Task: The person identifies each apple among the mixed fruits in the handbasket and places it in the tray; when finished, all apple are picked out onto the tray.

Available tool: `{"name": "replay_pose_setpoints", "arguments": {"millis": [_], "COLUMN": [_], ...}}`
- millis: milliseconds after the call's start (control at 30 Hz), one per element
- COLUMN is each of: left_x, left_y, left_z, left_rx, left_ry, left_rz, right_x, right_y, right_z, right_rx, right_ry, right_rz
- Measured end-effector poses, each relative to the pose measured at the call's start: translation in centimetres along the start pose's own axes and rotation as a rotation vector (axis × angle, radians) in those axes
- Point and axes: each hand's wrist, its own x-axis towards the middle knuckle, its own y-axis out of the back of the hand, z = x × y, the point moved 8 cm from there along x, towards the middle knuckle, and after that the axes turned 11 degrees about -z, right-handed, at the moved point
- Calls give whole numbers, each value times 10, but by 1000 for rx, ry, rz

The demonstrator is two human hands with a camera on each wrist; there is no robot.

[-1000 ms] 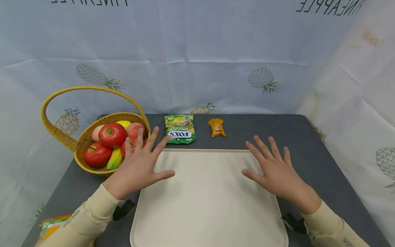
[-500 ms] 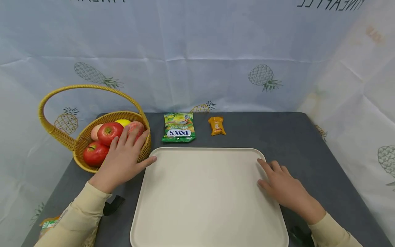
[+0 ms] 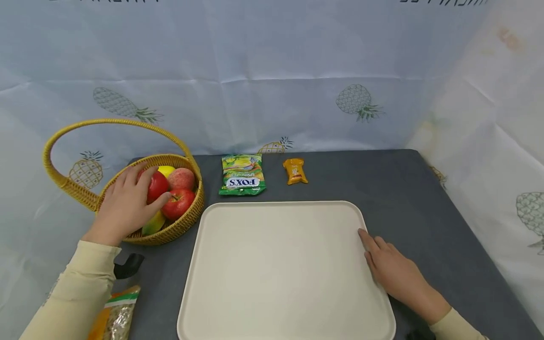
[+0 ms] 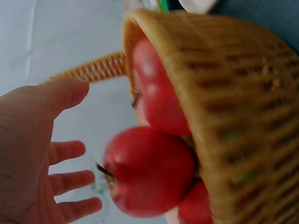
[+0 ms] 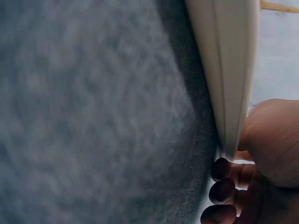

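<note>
The left hand [image 3: 125, 208], grip spread, hovers beside a red apple [image 4: 152, 172] in the wicker basket [image 3: 193, 212], while the right hand [image 3: 395, 271] meets the cream tray [image 3: 280, 269] at its right edge, whether pinching I cannot tell.

A hand could cross the shallow tray [image 3: 280, 269] over its low rim, except at the right edge, where the right hand [image 3: 397, 271] sits with fingers curled at the rim. Outward from that hand, a strip of dark table [image 3: 446, 245] leaves room up to the side cloth [image 3: 505, 141]. The basket [image 3: 182, 229] nearly meets the tray's far left corner; the gap widens toward the person. The tall handle [image 3: 102, 121] bars passage above and behind the left hand [image 3: 123, 205], while a red apple [image 4: 149, 172] juts toward its palm. Beyond the tray, 2 packets [image 3: 242, 175] leave 1 narrow gap between them, with the back cloth [image 3: 238, 47] close behind.
</note>
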Motion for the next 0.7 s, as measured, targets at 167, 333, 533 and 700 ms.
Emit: {"name": "replay_pose_setpoints", "arguments": {"millis": [167, 333, 533, 700], "left_x": [4, 7, 12, 14], "left_y": [-6, -10, -12, -12], "left_z": [-12, -17, -24, -29], "left_rx": [17, 40, -2, -57], "left_ry": [-9, -27, -32, -40], "left_rz": [-50, -70, -114, -113], "right_x": [-2, -2, 0, -2], "right_y": [-1, -2, -6, -8], "right_z": [-4, -2, 4, 11], "right_rx": [-51, -39, 83, 230], "right_ry": [22, 22, 4, -3], "right_rz": [49, 42, -22, -83]}}
